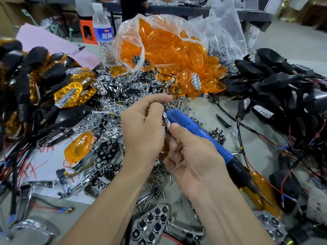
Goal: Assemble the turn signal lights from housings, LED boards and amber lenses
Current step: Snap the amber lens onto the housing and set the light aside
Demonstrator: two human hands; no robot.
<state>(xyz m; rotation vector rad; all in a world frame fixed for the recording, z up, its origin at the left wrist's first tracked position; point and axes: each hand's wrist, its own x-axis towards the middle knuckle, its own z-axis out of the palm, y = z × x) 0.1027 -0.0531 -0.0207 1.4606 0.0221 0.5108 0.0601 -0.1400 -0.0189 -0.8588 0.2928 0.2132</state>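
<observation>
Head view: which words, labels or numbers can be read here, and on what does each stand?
Nothing reads for certain.
Water bottle, blue label: white characters, too blurred.
White paper: red handwriting, partly covered, unreadable.
White tag on black housings: print too small.

The electric screwdriver (191, 128) in my right hand (192, 165) is smooth, matt blue plastic, ending in a duller black sleeve. The amber lenses (168, 46) are glossy, see-through orange plastic, lying in a thin, crinkled clear plastic bag (129, 25). The reflectors (113, 106) heaped before me are faceted and shine like mirror chrome. The housings (276, 80) are matt black plastic. The screws (159, 183) look like bright bare metal. The water bottle (104, 48) is ribbed clear plastic, and the pink sheet (53, 45) is plain matt paper.
</observation>
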